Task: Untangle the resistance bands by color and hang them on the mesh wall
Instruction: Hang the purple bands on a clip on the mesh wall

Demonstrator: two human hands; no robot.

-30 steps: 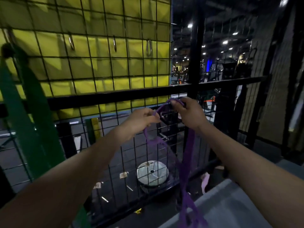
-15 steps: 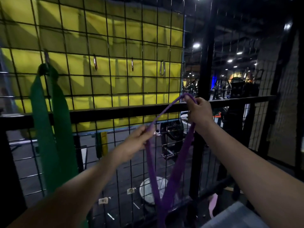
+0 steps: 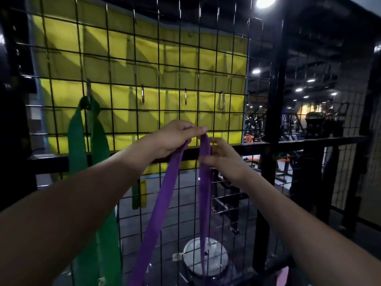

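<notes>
A purple resistance band (image 3: 162, 201) hangs as a long loop in front of the black mesh wall (image 3: 156, 65). My left hand (image 3: 175, 137) pinches the top of the loop, just below the row of hooks. My right hand (image 3: 222, 155) holds the right strand a little lower. A green band (image 3: 76, 141) hangs from the leftmost hook (image 3: 89, 89). Three metal hooks are bare: one (image 3: 142, 97) left of centre, one (image 3: 185, 97) above my left hand, and a clip (image 3: 221, 101) further right.
A black horizontal rail (image 3: 299, 142) crosses the mesh at hand height, and a black post (image 3: 276, 79) stands right of the panel. Behind the mesh hangs a yellow cloth (image 3: 123, 58). A grey weight plate (image 3: 216, 259) lies low beyond the mesh. A pink band end (image 3: 282, 277) shows bottom right.
The view tilted up and both hands rose with the purple band toward the hook row. My left hand took the top of the loop; my right hand slid down the right strand.
</notes>
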